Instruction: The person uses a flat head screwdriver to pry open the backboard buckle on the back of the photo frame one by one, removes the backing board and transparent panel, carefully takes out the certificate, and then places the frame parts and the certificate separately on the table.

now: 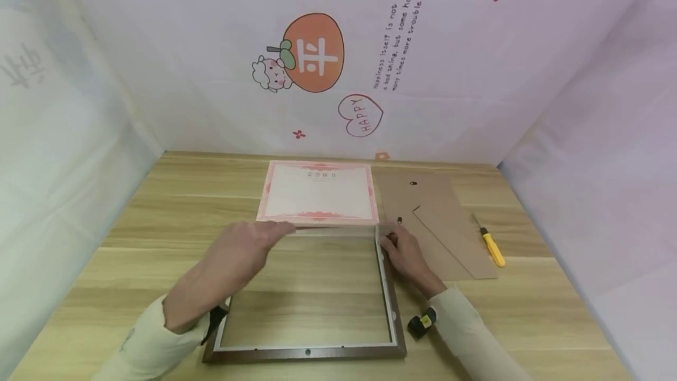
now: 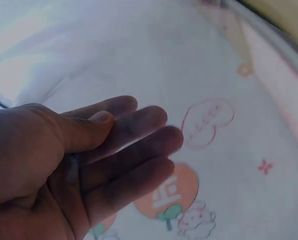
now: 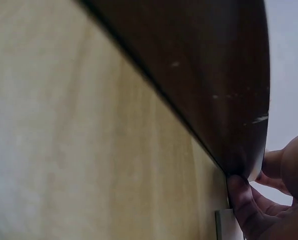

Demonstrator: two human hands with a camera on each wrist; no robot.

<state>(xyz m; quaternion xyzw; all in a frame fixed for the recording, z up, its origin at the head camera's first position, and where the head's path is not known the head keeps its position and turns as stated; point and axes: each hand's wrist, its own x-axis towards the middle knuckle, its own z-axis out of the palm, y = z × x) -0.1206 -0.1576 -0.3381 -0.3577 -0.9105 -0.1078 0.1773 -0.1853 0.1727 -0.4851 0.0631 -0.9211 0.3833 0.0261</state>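
A brown picture frame (image 1: 357,353) with a pale inner edge spans the front middle of the table; wood grain shows through its opening. My right hand (image 1: 406,251) grips its far right corner. In the right wrist view, the thumb (image 3: 245,205) presses the corner of the dark frame side (image 3: 214,75). My left hand (image 1: 233,260), blurred, is over the far left corner. Its fingers (image 2: 149,145) are extended in the left wrist view, the thumb lying close over the index finger and nothing visible between them.
A pink-bordered certificate (image 1: 317,193) lies just beyond the frame. To the right are a brown backing board (image 1: 439,234) with a stand flap and a yellow-handled screwdriver (image 1: 493,249). A printed white sheet (image 1: 211,75) covers the wall behind the table.
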